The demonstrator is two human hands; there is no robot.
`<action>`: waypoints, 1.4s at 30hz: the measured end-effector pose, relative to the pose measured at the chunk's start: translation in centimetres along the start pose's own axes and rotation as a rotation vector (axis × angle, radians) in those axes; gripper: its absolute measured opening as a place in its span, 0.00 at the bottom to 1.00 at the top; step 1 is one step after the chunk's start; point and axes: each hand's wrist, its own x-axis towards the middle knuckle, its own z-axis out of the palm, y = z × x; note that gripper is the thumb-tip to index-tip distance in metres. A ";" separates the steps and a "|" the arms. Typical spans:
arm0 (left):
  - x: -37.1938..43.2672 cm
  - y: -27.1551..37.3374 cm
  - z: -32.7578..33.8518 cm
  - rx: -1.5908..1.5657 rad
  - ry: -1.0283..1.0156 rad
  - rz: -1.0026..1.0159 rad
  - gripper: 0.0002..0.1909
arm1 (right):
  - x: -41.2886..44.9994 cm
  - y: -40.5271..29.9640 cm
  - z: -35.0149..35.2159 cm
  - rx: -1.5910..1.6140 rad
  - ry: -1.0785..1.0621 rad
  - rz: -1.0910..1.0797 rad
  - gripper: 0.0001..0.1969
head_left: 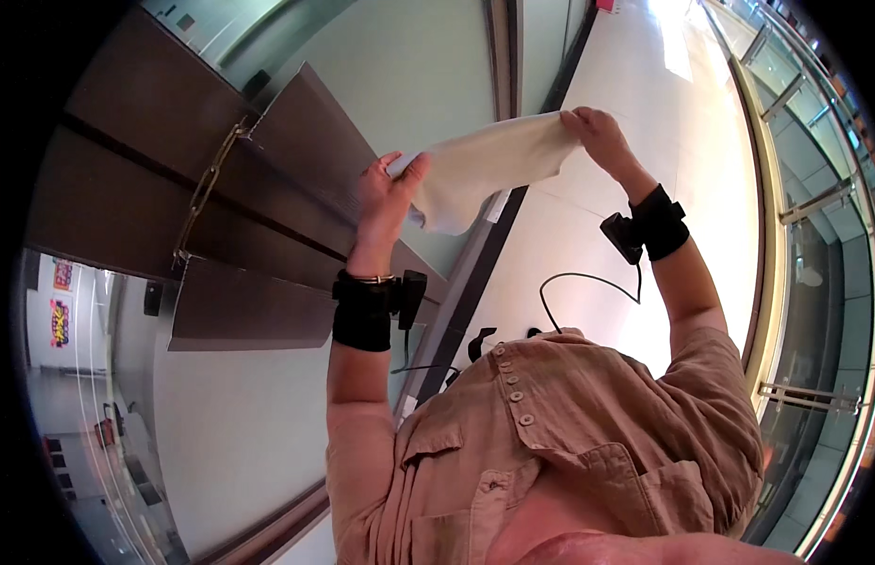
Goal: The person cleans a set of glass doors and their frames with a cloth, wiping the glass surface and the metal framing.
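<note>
A pale cloth (490,166) hangs stretched between my two hands in front of me. My left hand (388,185) grips its near-left corner, with the thumb laid over the edge. At the far right end, the fingers of my right hand (598,134) pinch the other upper corner. The cloth's lower edge droops loosely and looks a little blurred. Each wrist wears a black strap with a small black device, one on the left (411,300) and one on the right (622,239).
Left of me stand dark brown door panels (275,233) with a metal chain (208,187) across them, beside frosted glass panels (240,438). A glass railing (798,212) with metal fittings runs along the right. Light floor tiles (621,70) lie between. Black cables (586,275) hang from the wrist devices.
</note>
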 end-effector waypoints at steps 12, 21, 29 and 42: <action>-0.5 -3.6 2.7 0.202 0.223 0.082 0.20 | -3.1 -8.8 4.1 0.095 -0.010 0.379 0.16; -1.3 -2.6 6.1 -0.535 -0.104 0.121 0.12 | -4.1 -8.5 10.7 0.648 -0.253 0.143 0.13; -1.7 -1.7 3.4 -0.788 -0.155 0.070 0.11 | -3.7 -10.0 8.0 0.871 -0.229 0.067 0.22; -1.2 -3.4 2.3 -0.688 -0.196 0.217 0.15 | -3.7 -11.9 7.9 0.897 -0.399 0.342 0.22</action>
